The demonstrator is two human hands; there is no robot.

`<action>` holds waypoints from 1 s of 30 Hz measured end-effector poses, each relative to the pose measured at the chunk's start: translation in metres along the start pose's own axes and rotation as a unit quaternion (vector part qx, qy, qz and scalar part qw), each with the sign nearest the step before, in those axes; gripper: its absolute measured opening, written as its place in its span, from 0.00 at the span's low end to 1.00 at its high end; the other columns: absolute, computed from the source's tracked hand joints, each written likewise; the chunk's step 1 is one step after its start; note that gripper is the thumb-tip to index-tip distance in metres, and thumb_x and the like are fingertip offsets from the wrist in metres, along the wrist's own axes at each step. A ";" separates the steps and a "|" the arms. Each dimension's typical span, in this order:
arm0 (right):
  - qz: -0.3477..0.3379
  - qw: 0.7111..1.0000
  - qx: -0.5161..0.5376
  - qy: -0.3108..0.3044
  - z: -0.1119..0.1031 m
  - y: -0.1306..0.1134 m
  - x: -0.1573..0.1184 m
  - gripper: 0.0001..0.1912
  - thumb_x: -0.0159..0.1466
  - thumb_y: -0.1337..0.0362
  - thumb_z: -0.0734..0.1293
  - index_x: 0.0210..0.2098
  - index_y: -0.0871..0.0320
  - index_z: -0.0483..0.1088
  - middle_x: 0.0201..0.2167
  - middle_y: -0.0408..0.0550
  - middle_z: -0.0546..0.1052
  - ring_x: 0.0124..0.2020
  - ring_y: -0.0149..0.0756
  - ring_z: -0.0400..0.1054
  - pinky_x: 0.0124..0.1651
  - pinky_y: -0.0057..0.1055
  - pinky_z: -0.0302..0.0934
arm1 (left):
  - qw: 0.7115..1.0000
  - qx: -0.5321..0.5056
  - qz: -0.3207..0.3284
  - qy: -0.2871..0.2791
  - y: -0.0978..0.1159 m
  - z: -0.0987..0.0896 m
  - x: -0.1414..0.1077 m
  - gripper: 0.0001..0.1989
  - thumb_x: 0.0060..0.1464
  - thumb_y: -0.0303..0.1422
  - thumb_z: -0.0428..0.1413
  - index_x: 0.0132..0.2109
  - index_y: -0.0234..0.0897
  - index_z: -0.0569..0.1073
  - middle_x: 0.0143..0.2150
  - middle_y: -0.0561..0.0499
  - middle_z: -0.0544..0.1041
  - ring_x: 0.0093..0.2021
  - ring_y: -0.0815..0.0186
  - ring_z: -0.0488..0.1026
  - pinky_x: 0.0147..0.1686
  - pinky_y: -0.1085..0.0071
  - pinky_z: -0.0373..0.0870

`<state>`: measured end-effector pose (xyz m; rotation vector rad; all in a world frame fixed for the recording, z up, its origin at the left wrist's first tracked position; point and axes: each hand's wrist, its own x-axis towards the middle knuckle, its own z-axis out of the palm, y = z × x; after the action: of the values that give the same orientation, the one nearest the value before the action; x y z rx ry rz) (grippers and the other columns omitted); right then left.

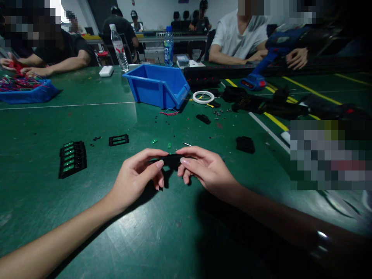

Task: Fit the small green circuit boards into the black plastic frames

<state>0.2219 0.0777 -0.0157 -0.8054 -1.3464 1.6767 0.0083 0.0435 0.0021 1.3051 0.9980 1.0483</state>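
A small black part is held level just above the green table, between both hands. My left hand pinches its left end between thumb and fingers. Its right end is pinched by my right hand in the same way. Just beyond the hands lie two small green boards and a thin metal pin. A black frame with two slots is beyond my left hand. Farther left sits a black holder with several green boards in it. Stacked black pieces lie to the right.
Beyond the hands stand a blue bin, a white tape ring, loose screws, two bottles and a blue power drill. Other people sit around the green table. A blue tray of wires is at far left.
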 end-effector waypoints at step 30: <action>0.005 1.000 -0.029 0.009 0.004 -0.004 0.002 0.16 0.61 0.66 0.73 0.49 0.60 0.72 0.28 0.42 0.75 0.27 0.28 0.70 0.30 0.27 0.67 | 0.996 0.036 0.068 0.037 -0.003 0.001 0.002 0.09 0.61 0.31 0.62 0.49 0.38 0.77 0.52 0.47 0.78 0.42 0.67 0.78 0.41 0.72 0.79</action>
<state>0.2183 0.0776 -0.0108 -0.8598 -1.3850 1.6403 0.0097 0.0456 -0.0011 1.4190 1.0211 1.1801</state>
